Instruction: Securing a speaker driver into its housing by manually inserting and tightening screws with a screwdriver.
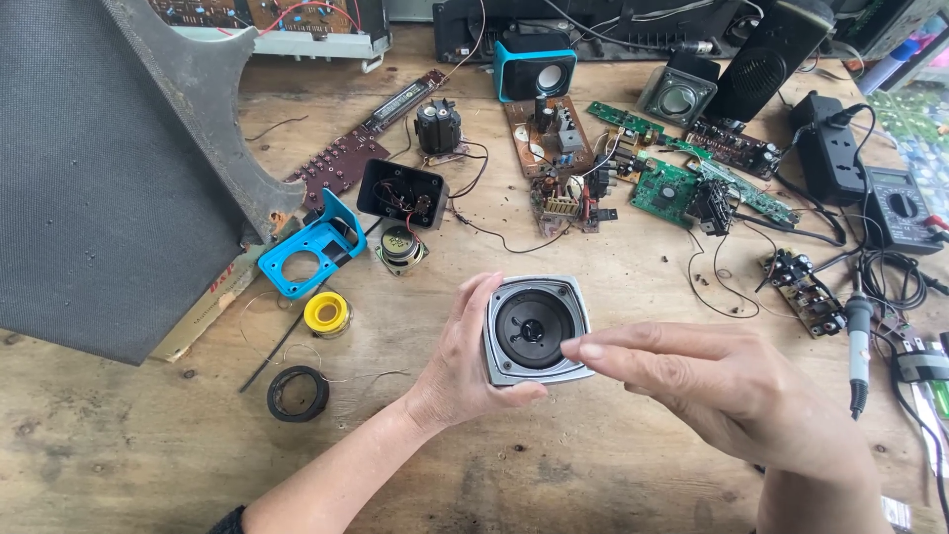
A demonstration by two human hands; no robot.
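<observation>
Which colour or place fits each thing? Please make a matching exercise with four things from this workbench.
Things:
1. Square grey-framed speaker driver
2. Round spool of solder wire
3. Flat plastic speaker front panel
4. Handheld multimeter with dial

Descriptions:
A. bright blue, with a round hole
B. held in the left hand, touched by the right hand
C. at the right edge of the wooden table
D. yellow

Pairs: 1-B, 2-D, 3-A, 4-C
</observation>
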